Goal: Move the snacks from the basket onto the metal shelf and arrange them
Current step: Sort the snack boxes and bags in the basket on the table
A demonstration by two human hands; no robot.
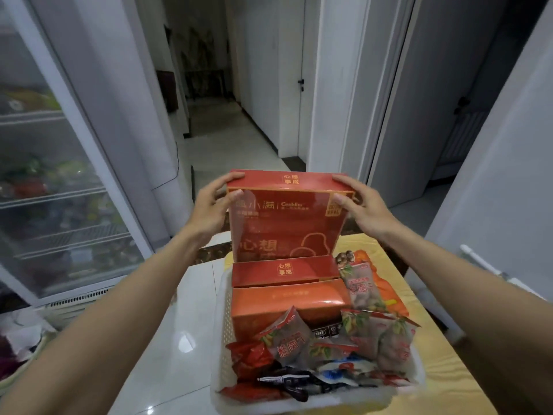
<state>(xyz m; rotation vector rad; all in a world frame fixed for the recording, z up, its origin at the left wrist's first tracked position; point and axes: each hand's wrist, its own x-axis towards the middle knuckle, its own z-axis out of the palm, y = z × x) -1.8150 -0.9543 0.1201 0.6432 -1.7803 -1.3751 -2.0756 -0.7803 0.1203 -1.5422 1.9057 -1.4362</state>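
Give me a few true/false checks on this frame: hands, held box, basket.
1. The left hand and the right hand both grip the red box by its top corners. True.
2. The white basket is empty. False: two more red boxes and small snack packets lie in it.
3. The basket sits on a yellow cloth. True.
4. The held box lies flat. False: it stands upright at the basket's far end.

On your left stands a glass-door fridge (59, 181) with blurred goods (30, 187) on its wire racks (68, 235). Ahead, a dim hallway (227, 121) opens beside a pale door (428, 100). A yellow cloth (443, 351) lies low on your right.
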